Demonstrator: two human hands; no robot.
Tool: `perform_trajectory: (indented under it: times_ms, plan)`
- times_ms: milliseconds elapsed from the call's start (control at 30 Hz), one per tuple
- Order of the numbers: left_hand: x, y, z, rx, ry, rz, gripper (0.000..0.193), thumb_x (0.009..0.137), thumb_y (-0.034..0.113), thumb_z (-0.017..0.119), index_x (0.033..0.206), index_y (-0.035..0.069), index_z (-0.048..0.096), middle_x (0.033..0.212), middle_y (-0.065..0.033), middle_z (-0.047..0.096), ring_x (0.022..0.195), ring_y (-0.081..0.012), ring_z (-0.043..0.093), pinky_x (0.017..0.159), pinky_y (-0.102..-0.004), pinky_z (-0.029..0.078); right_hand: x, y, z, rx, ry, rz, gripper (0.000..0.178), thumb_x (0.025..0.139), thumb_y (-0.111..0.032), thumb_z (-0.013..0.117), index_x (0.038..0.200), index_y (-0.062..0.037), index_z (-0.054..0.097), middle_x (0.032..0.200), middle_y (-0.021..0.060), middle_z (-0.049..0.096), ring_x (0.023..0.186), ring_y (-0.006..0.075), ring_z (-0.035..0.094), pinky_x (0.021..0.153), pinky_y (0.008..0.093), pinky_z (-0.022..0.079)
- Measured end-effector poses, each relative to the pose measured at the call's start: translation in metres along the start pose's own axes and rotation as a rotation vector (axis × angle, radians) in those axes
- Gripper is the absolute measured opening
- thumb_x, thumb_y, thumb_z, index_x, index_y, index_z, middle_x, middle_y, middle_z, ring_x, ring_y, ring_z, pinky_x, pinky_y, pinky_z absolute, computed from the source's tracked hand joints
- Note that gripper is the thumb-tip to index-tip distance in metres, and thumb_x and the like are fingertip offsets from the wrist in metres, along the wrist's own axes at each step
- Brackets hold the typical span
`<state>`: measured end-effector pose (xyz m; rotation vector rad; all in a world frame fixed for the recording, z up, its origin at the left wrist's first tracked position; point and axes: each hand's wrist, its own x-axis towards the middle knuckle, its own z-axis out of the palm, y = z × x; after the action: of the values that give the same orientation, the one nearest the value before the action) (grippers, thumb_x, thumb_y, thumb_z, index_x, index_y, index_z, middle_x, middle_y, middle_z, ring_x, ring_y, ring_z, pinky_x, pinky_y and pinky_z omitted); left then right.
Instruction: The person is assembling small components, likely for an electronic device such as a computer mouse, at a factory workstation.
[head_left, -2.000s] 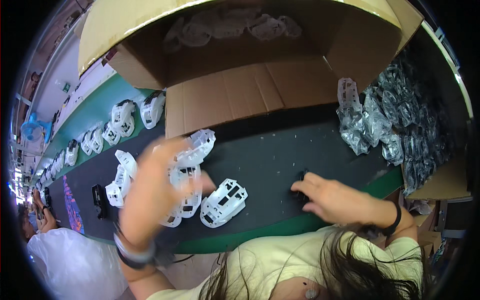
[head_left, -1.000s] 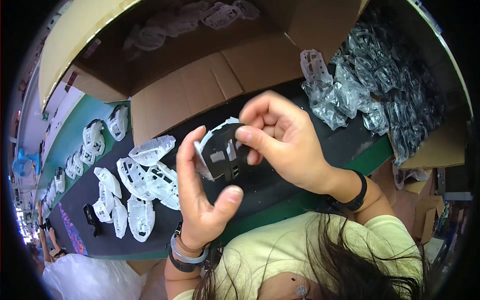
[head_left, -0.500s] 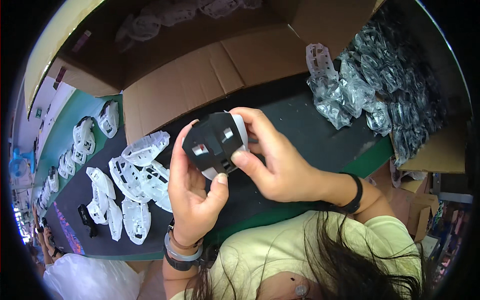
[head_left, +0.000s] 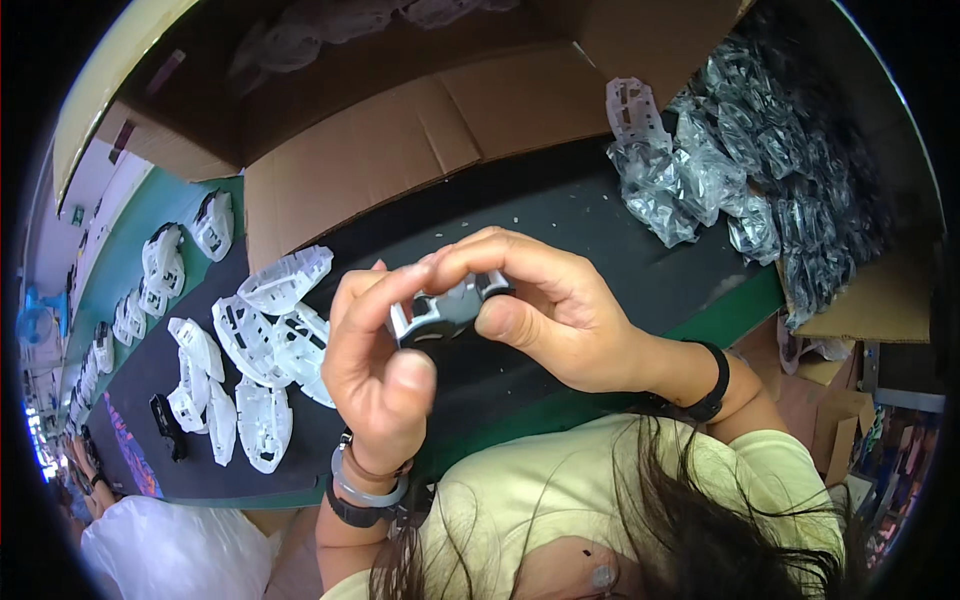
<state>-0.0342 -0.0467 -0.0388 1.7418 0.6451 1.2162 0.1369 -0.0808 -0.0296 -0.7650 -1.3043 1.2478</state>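
The scene is evenly and brightly lit, with no hard shadows on the dark table (head_left: 600, 215). The clear bagged parts (head_left: 720, 170) at upper right give small glare spots. The fisheye lens bends straight edges strongly near the rim, and a black border surrounds the round picture. The far left edge looks soft and compressed; the centre is sharp.

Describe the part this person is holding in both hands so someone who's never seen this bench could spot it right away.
Start at the big open cardboard box behind the dark mat. In front of it, the left hand and right hand pinch one small black and grey plastic part between them. Unlike the white shells lying loose, it is dark and lifted off the mat.
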Motion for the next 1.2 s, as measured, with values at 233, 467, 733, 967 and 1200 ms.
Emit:
perform_trajectory:
  times_ms: [233, 467, 733, 967, 1200]
  plan:
    - [-0.001, -0.003, 0.011, -0.114, 0.247, -0.130, 0.040, 0.088, 0.037, 0.049, 0.096, -0.002, 0.056, 0.089, -0.0082, 0.051, 0.085, -0.0144, 0.049, 0.082, -0.0295, 0.039, 0.006, -0.008, 0.022, 0.082, 0.119, 0.208, 0.019, 0.087, -0.010, 0.058, 0.101, 0.0024, 0.059, 0.088, 0.0021, 0.059, 0.082, 0.0062, 0.052, 0.070, 0.0213, 0.044]
    - [0.002, 0.025, -0.028, 0.046, 0.026, -0.331, 0.043, 0.084, 0.011, 0.058, 0.123, -0.002, 0.047, 0.109, -0.0098, 0.054, 0.100, -0.0182, 0.051, 0.088, -0.0304, 0.041, 0.026, -0.028, 0.012, 0.254, 0.050, 0.426, 0.040, 0.092, -0.027, 0.051, 0.119, 0.0019, 0.048, 0.109, 0.0125, 0.056, 0.102, 0.0170, 0.054, 0.086, 0.0276, 0.045]
    - [0.092, -0.064, -0.284, 0.443, 0.375, -0.682, 0.036, 0.088, 0.031, 0.049, 0.113, 0.006, 0.056, 0.091, -0.0027, 0.057, 0.084, -0.0151, 0.053, 0.065, -0.0315, 0.045, 0.019, -0.006, -0.004, -0.295, -0.135, 0.381, 0.036, 0.087, -0.021, 0.058, 0.117, -0.0031, 0.050, 0.114, 0.0097, 0.048, 0.108, 0.0192, 0.048, 0.087, 0.0315, 0.044]
    - [0.105, -0.174, -0.385, 1.013, 0.002, -0.649, 0.035, 0.077, 0.014, 0.054, 0.108, -0.002, 0.057, 0.081, -0.0134, 0.062, 0.072, -0.0188, 0.060, 0.057, -0.0309, 0.049, -0.029, -0.038, -0.035, -0.559, 0.080, 0.447, 0.031, 0.082, -0.014, 0.061, 0.111, -0.0043, 0.055, 0.110, 0.0081, 0.051, 0.104, 0.0184, 0.051, 0.083, 0.0301, 0.046]
    - [0.108, -0.112, -0.354, 0.670, -0.021, -0.437, 0.040, 0.088, 0.013, 0.055, 0.125, -0.003, 0.046, 0.113, -0.0136, 0.058, 0.098, -0.0166, 0.056, 0.083, -0.0270, 0.045, -0.021, -0.054, -0.250, -1.274, 0.619, 0.578, 0.041, 0.082, -0.032, 0.058, 0.110, -0.0026, 0.057, 0.122, 0.0207, 0.048, 0.116, 0.0330, 0.043, 0.096, 0.0419, 0.035]
